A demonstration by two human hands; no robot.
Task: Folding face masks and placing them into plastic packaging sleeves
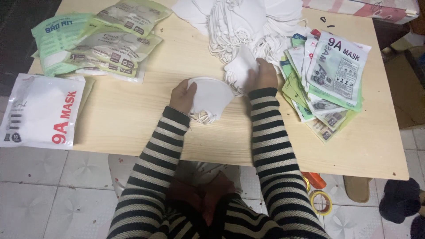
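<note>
Nearest us, our left hand [182,95] is closed around a small stack of white face masks [210,98], its ear loops dangling at the table [133,119] edge. Just right of it and slightly beyond, our right hand [264,73] pinches a single white mask [241,66] at the near edge of the loose mask heap [248,26]. Tangled loops could drag extra masks along, we judge. Right of that hand lie fanned empty pouches [330,77]; far left, filled green packets [97,40].
</note>
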